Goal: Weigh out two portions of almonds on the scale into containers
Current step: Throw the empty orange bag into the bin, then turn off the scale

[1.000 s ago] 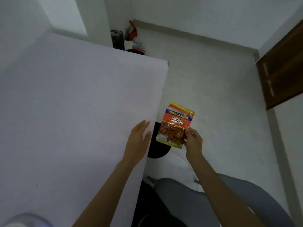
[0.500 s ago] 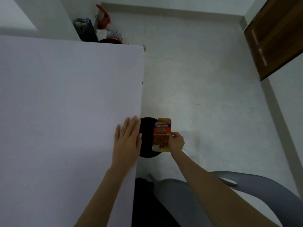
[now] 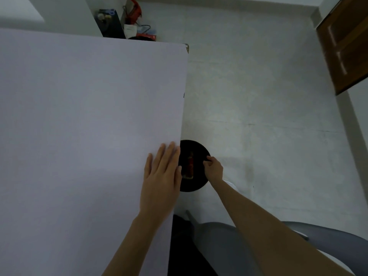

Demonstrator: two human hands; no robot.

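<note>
The orange almond packet [image 3: 189, 166] lies dim and edge-on inside a round black bin [image 3: 196, 185] on the floor, just past the table's right edge. My right hand [image 3: 213, 167] hovers over the bin's right side with loosely curled fingers. A gap separates it from the packet, and it holds nothing. My left hand [image 3: 162, 176] rests flat on the white table [image 3: 83, 120], fingers straight, at its right edge. No scale or containers are in view.
A grey chair [image 3: 328, 246] stands under my right arm at the bottom right. Clutter with a dark box [image 3: 110, 22] and red items sits on the floor beyond the table's far corner. A brown door [image 3: 346, 46] is at the upper right.
My right hand lowered the almond packet from beside the table into the black bin and let it go. My left hand slid slightly along the table edge and stayed flat.
</note>
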